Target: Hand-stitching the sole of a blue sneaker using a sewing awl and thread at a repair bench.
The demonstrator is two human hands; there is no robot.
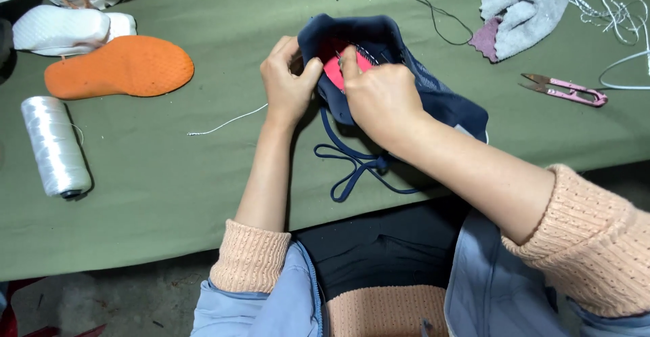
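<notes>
Sleeves of peach knit frame the bottom of my view, and from there both forearms run up to the navy shoe upper (406, 86) lying on the green table cover (169, 195). Its navy lace (352, 168) trails loose toward me, just below the upper.

My left hand (288, 83) grips the rim of the opening, thumb and fingers pressed together on the fabric. My right hand (379, 93) sits over the mouth of the upper, fingertips pinching at the red insert (333, 72) inside; I cannot tell whether a needle sits between them. A white thread end (227, 122) lies on the cloth just left of my left wrist.

To do this well, I judge the left grip should keep the rim taut while the right works in small, even moves along the red edge.

Farther off: a white thread spool (54, 146) and orange insole (118, 66) at left, pink thread snips (565, 88) at right, with a grey cloth (525, 9) beyond.
</notes>
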